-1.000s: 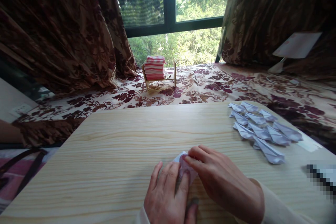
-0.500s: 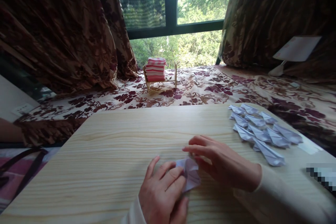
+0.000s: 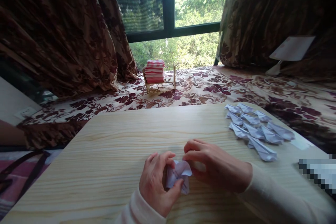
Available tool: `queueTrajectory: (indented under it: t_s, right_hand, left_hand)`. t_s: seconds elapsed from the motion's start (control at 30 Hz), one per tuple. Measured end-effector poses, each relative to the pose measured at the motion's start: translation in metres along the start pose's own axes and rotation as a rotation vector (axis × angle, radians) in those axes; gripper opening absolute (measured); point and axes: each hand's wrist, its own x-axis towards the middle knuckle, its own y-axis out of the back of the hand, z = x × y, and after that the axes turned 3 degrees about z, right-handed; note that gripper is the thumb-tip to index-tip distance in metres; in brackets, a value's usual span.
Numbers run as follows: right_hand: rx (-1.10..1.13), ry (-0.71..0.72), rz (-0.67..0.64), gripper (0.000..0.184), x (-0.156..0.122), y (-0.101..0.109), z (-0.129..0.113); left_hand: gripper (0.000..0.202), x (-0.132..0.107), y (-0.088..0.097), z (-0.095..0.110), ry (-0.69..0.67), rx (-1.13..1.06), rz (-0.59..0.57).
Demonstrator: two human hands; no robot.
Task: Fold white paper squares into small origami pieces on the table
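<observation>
The left hand (image 3: 156, 179) stands on its edge, fingers curled over and thumb pressing up from below, pinched closed on the grip's left side. The right hand (image 3: 219, 167) lies palm down just right of the grip, its forefinger and thumb tips meeting at the grip's top. Both forearms run back toward the body, the right one angling out wide.

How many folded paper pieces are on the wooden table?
About 11: roughly ten overlap in a pile at the far right of the table, some possibly hidden; one more piece is held between the left hand and right hand.
</observation>
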Motion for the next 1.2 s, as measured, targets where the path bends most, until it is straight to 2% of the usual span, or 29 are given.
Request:
queueTrajectory:
  t_s: [0.1,0.23,0.43,0.93,1.2]
  right_hand:
    - [-0.007,0.001,0.007,0.012,0.000,-0.002,0.000]
    - [-0.009,0.003,0.012,0.011,0.000,-0.004,0.001]
    - [-0.015,0.003,0.024,0.012,-0.002,-0.005,0.001]
    - [-0.024,-0.035,0.040,0.007,0.001,-0.007,0.000]
    - [-0.028,0.021,0.061,0.011,0.001,-0.013,0.001]
  left_hand:
    - [0.055,0.004,-0.001,0.002,0.004,-0.017,-0.006]
    - [0.048,0.009,-0.001,0.006,-0.012,-0.049,-0.008]
    - [0.010,0.013,-0.005,0.010,0.002,0.024,-0.016]
    - [0.010,0.018,-0.006,0.009,0.045,0.021,-0.060]
    - [0.009,0.019,-0.005,0.009,0.024,0.031,-0.064]
